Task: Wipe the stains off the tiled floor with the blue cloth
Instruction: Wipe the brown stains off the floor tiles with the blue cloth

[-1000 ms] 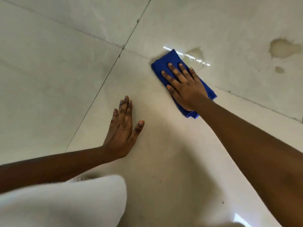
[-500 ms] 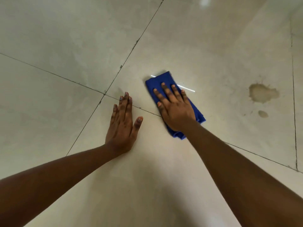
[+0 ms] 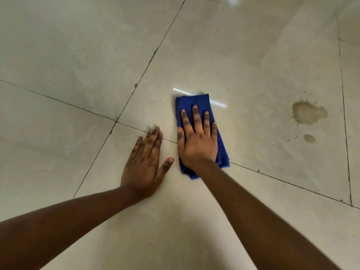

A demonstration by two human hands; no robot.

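Note:
A folded blue cloth [image 3: 191, 102] lies flat on the pale tiled floor [image 3: 243, 55], across a grout line. My right hand [image 3: 197, 141] presses down on the cloth with its fingers spread. My left hand [image 3: 146, 162] rests flat on the tile just left of the cloth, palm down, holding nothing. A brownish stain [image 3: 307, 113] sits on the tile to the right, with a smaller spot [image 3: 309, 138] just below it. A wet shiny streak [image 3: 218, 103] shows beside the cloth's far end.
Dark grout lines [image 3: 155, 53] cross the floor and meet left of my hands. Small dark specks dot the tile around the big stain. A bright light reflection [image 3: 233, 0] glints at the top edge.
The small stain by the cloth a second ago no longer shows. The cloth now points straight away from me instead of slanting. The view rose and the white fabric left the frame.

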